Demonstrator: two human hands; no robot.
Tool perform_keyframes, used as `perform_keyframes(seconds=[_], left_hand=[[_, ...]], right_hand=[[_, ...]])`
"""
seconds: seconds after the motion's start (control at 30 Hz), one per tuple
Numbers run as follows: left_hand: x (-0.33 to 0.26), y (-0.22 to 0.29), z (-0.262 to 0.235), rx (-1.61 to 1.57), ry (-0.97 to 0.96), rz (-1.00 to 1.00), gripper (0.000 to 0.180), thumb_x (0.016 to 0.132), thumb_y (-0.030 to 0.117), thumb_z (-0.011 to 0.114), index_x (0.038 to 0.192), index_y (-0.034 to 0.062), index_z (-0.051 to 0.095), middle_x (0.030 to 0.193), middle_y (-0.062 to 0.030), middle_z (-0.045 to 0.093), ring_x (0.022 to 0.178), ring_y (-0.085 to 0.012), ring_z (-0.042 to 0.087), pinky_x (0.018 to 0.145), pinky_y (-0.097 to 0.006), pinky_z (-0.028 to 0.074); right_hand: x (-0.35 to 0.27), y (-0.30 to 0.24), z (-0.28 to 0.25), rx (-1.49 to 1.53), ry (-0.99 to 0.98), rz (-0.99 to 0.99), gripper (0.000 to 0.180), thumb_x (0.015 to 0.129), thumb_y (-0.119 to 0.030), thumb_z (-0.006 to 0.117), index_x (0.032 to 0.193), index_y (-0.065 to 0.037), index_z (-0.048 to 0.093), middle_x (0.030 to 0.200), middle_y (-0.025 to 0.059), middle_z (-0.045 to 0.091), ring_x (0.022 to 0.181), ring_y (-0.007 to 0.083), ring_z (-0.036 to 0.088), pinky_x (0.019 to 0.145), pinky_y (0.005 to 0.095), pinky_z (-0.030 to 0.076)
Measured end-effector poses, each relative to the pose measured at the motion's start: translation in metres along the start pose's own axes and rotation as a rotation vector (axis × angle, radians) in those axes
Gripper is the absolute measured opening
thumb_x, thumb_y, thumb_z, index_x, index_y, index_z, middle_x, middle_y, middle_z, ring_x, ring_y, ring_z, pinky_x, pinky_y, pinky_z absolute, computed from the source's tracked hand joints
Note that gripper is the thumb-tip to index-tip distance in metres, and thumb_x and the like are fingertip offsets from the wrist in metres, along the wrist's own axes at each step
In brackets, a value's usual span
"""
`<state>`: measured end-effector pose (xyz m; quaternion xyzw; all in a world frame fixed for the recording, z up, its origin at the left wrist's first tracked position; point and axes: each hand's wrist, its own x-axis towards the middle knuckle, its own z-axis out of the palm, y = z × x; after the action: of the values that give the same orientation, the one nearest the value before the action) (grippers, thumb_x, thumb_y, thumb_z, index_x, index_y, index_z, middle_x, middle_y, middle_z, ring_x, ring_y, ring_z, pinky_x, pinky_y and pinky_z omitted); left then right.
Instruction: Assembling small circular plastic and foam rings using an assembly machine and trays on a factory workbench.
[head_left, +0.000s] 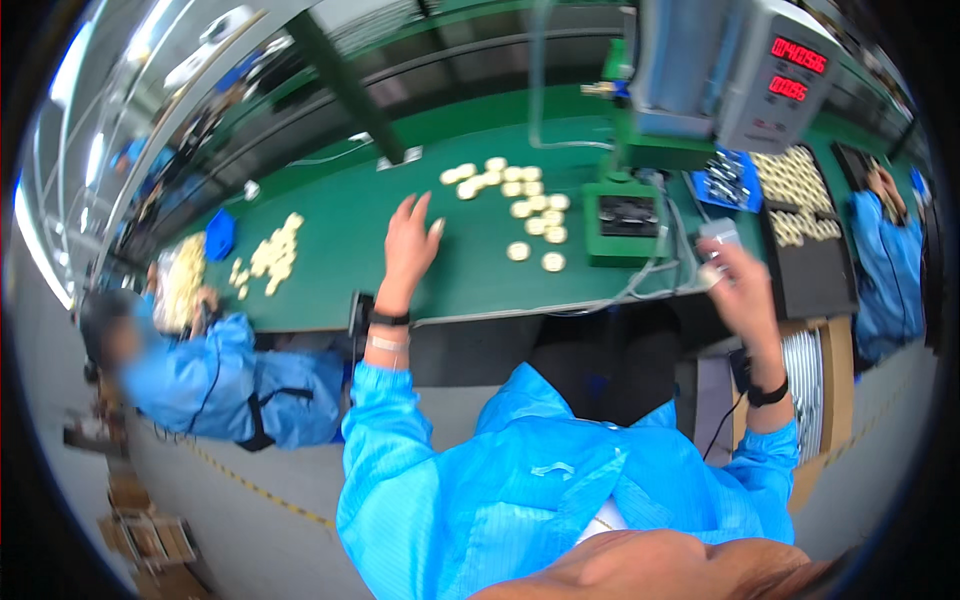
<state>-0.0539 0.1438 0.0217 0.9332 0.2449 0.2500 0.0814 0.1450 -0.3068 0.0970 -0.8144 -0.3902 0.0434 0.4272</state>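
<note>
My left hand (408, 243) is raised over the green tabletop (350, 225), its fingers apart and nothing in them. Just beyond and to its right lie several cream round pieces (553, 262), loosely scattered. My right hand (740, 290) is at the table's front edge, slightly blurred. A small pale round piece (710, 276) shows at its fingertips, and the fingers look closed on it. Between the hands stands a green bench press (612, 225) with a dark metal fixture (628, 214) on its base. A small grey block (720, 234) lies behind my right hand.
Right of the press are a blue bin (727, 190) of metal parts and black trays (818, 275) with rows of cream pieces. A display box (778, 80) hangs above. Cables (655, 268) cross the tabletop. Co-workers in blue sit at left (230, 375) and right (885, 265).
</note>
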Motion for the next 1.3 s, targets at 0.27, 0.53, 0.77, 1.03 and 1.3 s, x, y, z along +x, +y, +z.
perform_keyframes(seconds=[0.27, 0.53, 0.77, 1.03, 1.3], left_hand=[[0.081, -0.077, 0.087, -0.089, 0.151, 0.241, 0.053, 0.083, 0.034, 0.066, 0.131, 0.0132, 0.057, 0.134, -0.0224, 0.052, 0.127, -0.0399, 0.045, 0.108, -0.051, 0.035], [0.067, -0.018, 0.093, -0.014, -0.131, 0.019, 0.049, 0.092, 0.033, 0.049, 0.135, 0.0088, 0.051, 0.143, -0.0152, 0.045, 0.136, -0.0383, 0.036, 0.111, -0.060, 0.025], [0.016, 0.040, 0.081, -0.128, -0.168, 0.023, 0.064, 0.089, 0.034, 0.056, 0.144, 0.0047, 0.039, 0.147, -0.0211, 0.036, 0.139, -0.0408, 0.028, 0.112, -0.063, 0.017], [-0.010, -0.111, -0.061, 0.266, 0.266, -0.106, 0.062, 0.079, 0.049, 0.067, 0.131, 0.0173, 0.055, 0.136, -0.0101, 0.051, 0.132, -0.0349, 0.037, 0.094, -0.061, 0.034], [-0.083, -0.372, -0.121, 0.438, 0.082, -0.596, 0.069, 0.082, 0.060, 0.060, 0.143, 0.0339, 0.044, 0.157, -0.0081, 0.027, 0.145, -0.0417, 0.013, 0.107, -0.071, 0.020]], right_hand=[[0.182, -0.137, 0.257, -0.356, -0.300, -0.421, 0.046, 0.089, -0.021, 0.057, 0.134, -0.021, 0.053, 0.140, 0.0160, 0.046, 0.127, 0.0369, 0.046, 0.099, 0.0649, 0.038], [0.279, -0.002, 0.327, -0.607, -0.481, 0.002, 0.046, 0.096, -0.034, 0.041, 0.141, -0.027, 0.048, 0.157, 0.0100, 0.028, 0.141, 0.0422, 0.027, 0.101, 0.0781, 0.022], [0.235, -0.004, 0.268, -0.616, -0.568, -0.081, 0.051, 0.091, -0.019, 0.051, 0.141, -0.024, 0.048, 0.155, 0.0141, 0.029, 0.142, 0.0368, 0.028, 0.103, 0.0726, 0.028], [0.183, -0.112, 0.240, -0.585, -0.372, -0.165, 0.057, 0.089, -0.019, 0.058, 0.144, -0.018, 0.043, 0.154, 0.0182, 0.031, 0.142, 0.0379, 0.030, 0.110, 0.0625, 0.028], [0.153, -0.245, 0.348, -0.143, -0.616, -0.619, 0.067, 0.090, -0.033, 0.064, 0.147, -0.012, 0.036, 0.150, 0.0259, 0.034, 0.139, 0.0411, 0.033, 0.114, 0.0443, 0.031]])
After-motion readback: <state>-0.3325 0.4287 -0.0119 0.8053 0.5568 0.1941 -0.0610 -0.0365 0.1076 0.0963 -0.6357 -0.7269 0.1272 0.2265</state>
